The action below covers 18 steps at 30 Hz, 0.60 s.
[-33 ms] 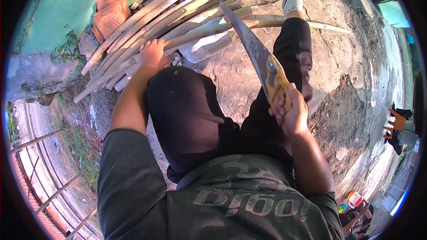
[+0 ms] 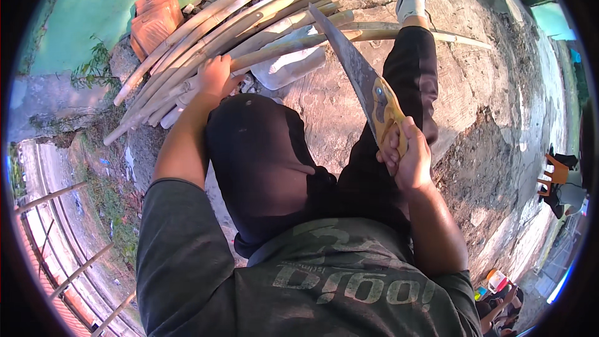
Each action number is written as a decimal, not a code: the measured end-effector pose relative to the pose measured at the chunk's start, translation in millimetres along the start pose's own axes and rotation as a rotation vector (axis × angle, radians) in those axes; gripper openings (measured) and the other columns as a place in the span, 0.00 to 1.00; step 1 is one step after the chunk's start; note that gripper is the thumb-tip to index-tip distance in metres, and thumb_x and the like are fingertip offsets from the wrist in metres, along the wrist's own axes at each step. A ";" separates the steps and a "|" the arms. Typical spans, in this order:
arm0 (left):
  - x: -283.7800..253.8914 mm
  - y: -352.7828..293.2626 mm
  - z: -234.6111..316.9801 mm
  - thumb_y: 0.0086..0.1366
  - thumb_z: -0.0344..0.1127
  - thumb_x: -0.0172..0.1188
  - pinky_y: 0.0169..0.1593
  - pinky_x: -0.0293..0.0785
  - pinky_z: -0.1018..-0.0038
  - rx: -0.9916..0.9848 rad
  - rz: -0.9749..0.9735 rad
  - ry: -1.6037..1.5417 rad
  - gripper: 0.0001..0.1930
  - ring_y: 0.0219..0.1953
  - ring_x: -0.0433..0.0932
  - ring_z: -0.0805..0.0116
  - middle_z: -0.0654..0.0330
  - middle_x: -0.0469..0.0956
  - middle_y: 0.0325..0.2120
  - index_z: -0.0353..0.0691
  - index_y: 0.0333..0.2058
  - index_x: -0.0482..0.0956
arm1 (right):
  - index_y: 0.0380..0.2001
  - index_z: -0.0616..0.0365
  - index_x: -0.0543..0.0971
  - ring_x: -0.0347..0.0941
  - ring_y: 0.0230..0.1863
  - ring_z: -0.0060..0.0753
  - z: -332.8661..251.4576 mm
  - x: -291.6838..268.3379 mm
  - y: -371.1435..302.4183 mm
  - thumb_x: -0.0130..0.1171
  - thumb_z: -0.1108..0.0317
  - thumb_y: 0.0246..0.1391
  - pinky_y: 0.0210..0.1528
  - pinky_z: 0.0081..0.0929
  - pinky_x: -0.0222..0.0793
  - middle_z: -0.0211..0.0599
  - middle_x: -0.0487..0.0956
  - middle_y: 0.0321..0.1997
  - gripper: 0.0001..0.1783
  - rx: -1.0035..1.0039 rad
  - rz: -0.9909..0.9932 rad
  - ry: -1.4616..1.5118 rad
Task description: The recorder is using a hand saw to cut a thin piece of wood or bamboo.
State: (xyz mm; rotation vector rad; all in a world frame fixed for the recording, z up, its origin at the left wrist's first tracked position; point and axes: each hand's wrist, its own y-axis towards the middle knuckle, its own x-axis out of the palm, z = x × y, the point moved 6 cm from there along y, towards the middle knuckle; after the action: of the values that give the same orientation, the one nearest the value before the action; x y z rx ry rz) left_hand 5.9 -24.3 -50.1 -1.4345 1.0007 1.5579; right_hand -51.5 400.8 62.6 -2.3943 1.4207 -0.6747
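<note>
My right hand (image 2: pixel 414 157) is closed around the yellow handle of a handsaw (image 2: pixel 353 62). Its long grey blade slants up and to the left, crossing in front of a bamboo pole (image 2: pixel 268 54) near the tip; whether it touches the pole I cannot tell. My left hand (image 2: pixel 214 77) is wrapped around the near part of that pole, at the edge of a pile of bamboo poles (image 2: pixel 206 37). The pole runs rightward and passes by my outstretched lower leg (image 2: pixel 410 50). My bent left knee (image 2: pixel 256 131) is just below my left hand.
Orange-brown tiles (image 2: pixel 156 19) lean by the green wall (image 2: pixel 87 6) at the far left. A pale, flat translucent piece (image 2: pixel 290 68) lies under the poles on cracked concrete (image 2: pixel 480 81). An orange chair (image 2: pixel 555 175) stands at the right; another person's arm (image 2: pixel 496 315) shows lower right.
</note>
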 end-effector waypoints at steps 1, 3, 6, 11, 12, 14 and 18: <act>21.4 7.6 -8.0 0.52 0.56 0.68 0.47 0.73 0.55 -0.019 -0.059 -0.059 0.26 0.43 0.77 0.43 0.48 0.79 0.37 0.37 0.34 0.76 | 0.23 0.54 0.65 0.53 0.13 0.19 0.3 0.9 4.1 0.36 0.46 0.69 0.22 0.21 0.59 0.25 0.59 0.13 0.27 0.003 -0.002 -0.002; 28.8 14.7 -9.1 0.53 0.49 0.69 0.42 0.75 0.55 -0.060 -0.049 -0.095 0.20 0.39 0.79 0.43 0.48 0.80 0.34 0.37 0.32 0.75 | 0.23 0.54 0.65 0.53 0.14 0.19 2.7 3.4 12.0 0.36 0.47 0.69 0.21 0.21 0.58 0.25 0.59 0.13 0.26 -0.011 -0.022 -0.074; 35.8 18.4 -13.4 0.54 0.45 0.67 0.45 0.76 0.54 -0.150 -0.229 -0.024 0.18 0.42 0.81 0.46 0.46 0.81 0.36 0.39 0.38 0.78 | 0.23 0.53 0.64 0.54 0.14 0.20 9.4 1.4 20.3 0.35 0.46 0.69 0.22 0.21 0.58 0.24 0.58 0.13 0.26 -0.001 -0.003 -0.104; 50.8 15.5 -8.2 0.53 0.46 0.67 0.44 0.74 0.56 -0.108 -0.369 -0.263 0.15 0.39 0.80 0.47 0.47 0.82 0.32 0.43 0.34 0.83 | 0.23 0.53 0.65 0.56 0.15 0.20 11.1 9.9 42.5 0.36 0.47 0.69 0.18 0.20 0.52 0.25 0.60 0.14 0.26 -0.018 0.054 0.005; 51.6 12.7 -7.9 0.53 0.46 0.66 0.43 0.74 0.57 -0.178 -0.368 -0.281 0.14 0.40 0.80 0.47 0.49 0.82 0.33 0.44 0.34 0.83 | 0.23 0.52 0.64 0.55 0.14 0.21 10.0 15.7 49.1 0.34 0.47 0.70 0.21 0.21 0.56 0.25 0.58 0.13 0.26 0.015 0.067 -0.014; 44.1 13.9 -7.8 0.54 0.46 0.66 0.44 0.74 0.57 -0.157 -0.369 -0.243 0.14 0.40 0.80 0.47 0.49 0.82 0.33 0.44 0.35 0.83 | 0.22 0.51 0.62 0.53 0.14 0.22 5.5 23.3 50.4 0.32 0.47 0.70 0.25 0.24 0.61 0.25 0.57 0.12 0.26 0.053 0.091 -0.044; 40.7 18.8 -11.9 0.56 0.47 0.64 0.44 0.74 0.57 -0.128 -0.411 -0.186 0.14 0.40 0.80 0.47 0.49 0.82 0.34 0.45 0.36 0.83 | 0.23 0.52 0.62 0.52 0.14 0.22 12.9 15.8 29.1 0.32 0.45 0.70 0.27 0.26 0.62 0.26 0.57 0.13 0.27 -0.018 0.027 -0.014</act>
State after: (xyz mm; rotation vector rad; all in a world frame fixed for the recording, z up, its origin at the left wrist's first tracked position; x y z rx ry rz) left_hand -9.3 -41.2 -90.5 -1.4416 0.4672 1.4334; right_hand -60.1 373.0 42.2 -2.3835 1.4569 -0.6395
